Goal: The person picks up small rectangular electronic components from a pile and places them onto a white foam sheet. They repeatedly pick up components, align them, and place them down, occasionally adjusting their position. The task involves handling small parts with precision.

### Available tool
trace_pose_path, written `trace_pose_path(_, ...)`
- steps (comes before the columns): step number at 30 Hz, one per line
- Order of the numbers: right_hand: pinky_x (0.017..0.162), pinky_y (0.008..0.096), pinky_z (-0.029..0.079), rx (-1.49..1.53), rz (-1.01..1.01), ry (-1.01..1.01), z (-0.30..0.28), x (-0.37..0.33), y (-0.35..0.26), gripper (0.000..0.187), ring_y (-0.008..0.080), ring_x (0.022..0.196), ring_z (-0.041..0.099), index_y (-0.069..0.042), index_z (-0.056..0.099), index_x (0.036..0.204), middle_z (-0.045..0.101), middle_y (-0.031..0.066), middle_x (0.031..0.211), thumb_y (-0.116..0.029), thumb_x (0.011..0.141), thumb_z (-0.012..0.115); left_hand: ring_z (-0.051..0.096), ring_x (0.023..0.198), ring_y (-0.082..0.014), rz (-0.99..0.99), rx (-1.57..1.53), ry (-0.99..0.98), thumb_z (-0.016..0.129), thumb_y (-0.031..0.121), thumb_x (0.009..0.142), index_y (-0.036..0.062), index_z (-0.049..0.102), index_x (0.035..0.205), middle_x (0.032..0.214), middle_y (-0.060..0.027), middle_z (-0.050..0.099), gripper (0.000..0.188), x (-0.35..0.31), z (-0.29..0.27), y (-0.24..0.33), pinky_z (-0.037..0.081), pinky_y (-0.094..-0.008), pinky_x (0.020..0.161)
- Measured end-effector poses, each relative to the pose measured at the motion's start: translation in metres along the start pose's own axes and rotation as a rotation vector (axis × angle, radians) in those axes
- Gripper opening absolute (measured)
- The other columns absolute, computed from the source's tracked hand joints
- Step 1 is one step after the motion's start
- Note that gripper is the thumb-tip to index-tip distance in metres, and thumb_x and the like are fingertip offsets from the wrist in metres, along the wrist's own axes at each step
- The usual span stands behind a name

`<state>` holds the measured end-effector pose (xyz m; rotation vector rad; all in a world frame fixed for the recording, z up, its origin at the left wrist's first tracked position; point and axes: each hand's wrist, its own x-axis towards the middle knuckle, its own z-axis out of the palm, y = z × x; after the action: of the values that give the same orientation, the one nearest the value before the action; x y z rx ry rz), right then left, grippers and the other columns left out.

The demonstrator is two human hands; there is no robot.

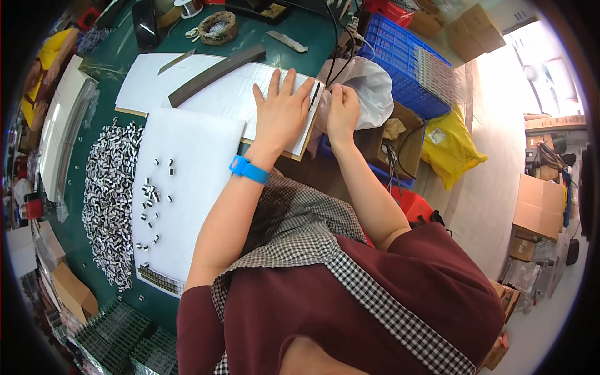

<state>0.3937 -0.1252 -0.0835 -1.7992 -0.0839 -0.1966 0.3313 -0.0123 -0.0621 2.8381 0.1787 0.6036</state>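
Note:
My left hand [282, 112] lies flat with fingers spread on a long white board [232, 119]. A blue band [249, 169] circles that wrist. At the board's right end, my right hand [344, 115] is closed, its fingertips by the edge; what they pinch, if anything, is hidden. Between the hands, a short black strip [315, 94] shows near that edge. A dark grey bar [215, 76] rests across the board's far part. Closer to me, a white sheet [190, 140] carries scattered small metallic pieces [150, 194] and a block of rows [159, 278] at its near end.
Left of the sheet spreads a heap of small metallic pieces [112, 206]. A rough bowl [217, 28] and a dark phone-like slab [145, 25] lie at the back. Right of the table are a white plastic bag [373, 81], blue crates [397, 69] and a yellow bag [455, 150].

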Motion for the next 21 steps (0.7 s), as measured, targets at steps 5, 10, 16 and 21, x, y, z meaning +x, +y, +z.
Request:
trace_pose_path(5, 0.075, 0.0397, 0.045, -0.088, 0.192, -0.08, 0.014, 0.012, 0.013, 0.038, 0.0321, 0.081, 0.061, 0.007, 0.057, 0.094, 0.063, 0.0229, 0.087, -0.029, 0.094, 0.046, 0.031, 0.132, -0.0334, 0.007, 0.03, -0.025, 0.044, 0.029, 0.092, 0.0269, 0.048, 0.13, 0.14, -0.0096, 0.039, 0.038, 0.002, 0.001, 0.004, 0.023, -0.0666, 0.098)
trace_pose_path(10, 0.079, 0.0416, 0.043, -0.149, 0.178, -0.078, 0.025, 0.005, 0.005, 0.044, 0.0355, 0.087, 0.06, 0.008, 0.058, 0.096, 0.063, 0.0245, 0.091, -0.033, 0.095, 0.042, 0.032, 0.13, -0.0353, 0.017, 0.012, 0.03, 0.046, 0.029, 0.091, 0.0238, 0.052, 0.127, 0.137, -0.0124, 0.042, 0.037, 0.0, 0.004, 0.001, 0.023, -0.0671, 0.098)
trace_pose_path(16, 0.079, 0.0409, 0.043, -0.045, 0.215, -0.043, 0.034, 0.004, 0.008, 0.044, 0.0335, 0.088, 0.06, 0.01, 0.057, 0.097, 0.062, 0.0237, 0.094, -0.031, 0.095, 0.041, 0.032, 0.131, -0.034, -0.006, 0.052, -0.024, 0.043, 0.031, 0.093, 0.0275, 0.049, 0.13, 0.14, -0.0098, 0.039, 0.038, 0.0, 0.001, 0.003, 0.023, -0.0671, 0.098)
trace_pose_path(21, 0.074, 0.0334, 0.046, 0.529, 0.314, -0.19, 0.037, 0.009, 0.035, 0.037, 0.022, 0.082, 0.061, 0.004, 0.058, 0.098, 0.063, 0.0142, 0.092, -0.029, 0.097, 0.04, 0.03, 0.132, -0.0332, 0.001, 0.022, -0.011, 0.043, 0.031, 0.093, 0.0271, 0.049, 0.13, 0.14, -0.0095, 0.039, 0.038, -0.001, 0.002, 0.004, 0.022, -0.0665, 0.099)
